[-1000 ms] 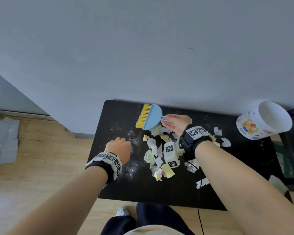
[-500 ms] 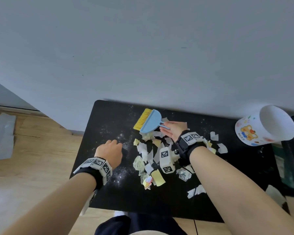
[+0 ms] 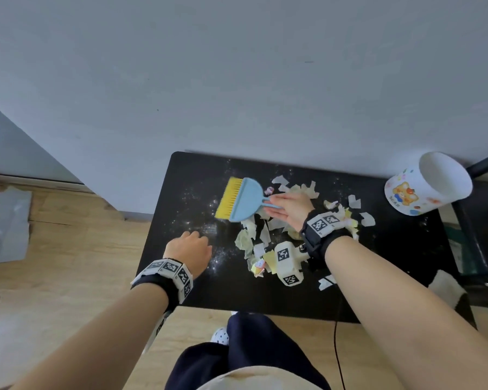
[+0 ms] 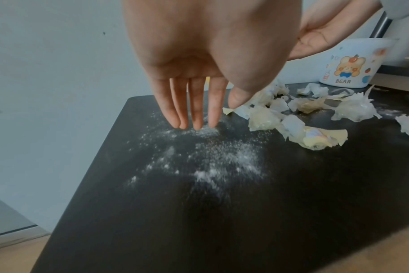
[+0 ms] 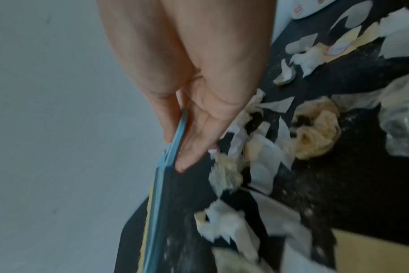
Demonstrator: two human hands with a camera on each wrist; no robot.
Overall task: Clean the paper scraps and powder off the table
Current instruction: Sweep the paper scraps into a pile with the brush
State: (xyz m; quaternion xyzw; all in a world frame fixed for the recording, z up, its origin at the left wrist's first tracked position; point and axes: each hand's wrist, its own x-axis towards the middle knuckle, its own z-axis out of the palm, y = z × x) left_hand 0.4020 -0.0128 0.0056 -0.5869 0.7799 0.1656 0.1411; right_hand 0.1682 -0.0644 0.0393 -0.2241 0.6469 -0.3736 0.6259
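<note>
The left hand (image 3: 188,250) hovered near the left edge of the black counter (image 3: 400,266), holding nothing. In the left wrist view its fingers (image 4: 197,109) hung straight and close together, tips pointing down just above a dusting of white powder (image 4: 213,158) — whether they touched it could not be told. The powder spread under and toward the near side of those fingers, with bare dark counter beyond it out to the left and near edges.

To the right of the left hand, the paper scraps (image 3: 258,240) lay in a loose heap of white and pale yellow pieces. Above that heap, the right hand (image 3: 290,211) pinched the thin handle of the blue brush (image 3: 244,202), the handle caught between thumb and fingers (image 5: 194,147), which lay fairly straight along it. The brush head pointed left from the hand, its yellow bristles toward the counter's left side and over a thin scatter of powder; contact with the surface was not clear. More scraps sat behind and to the right of the right hand, some close to the far edge by the wall.

Farther right — well apart from both hands — a white bin (image 3: 431,184) with a bear print stood at the counter's far right corner, tilted in the head view, its mouth open.
</note>
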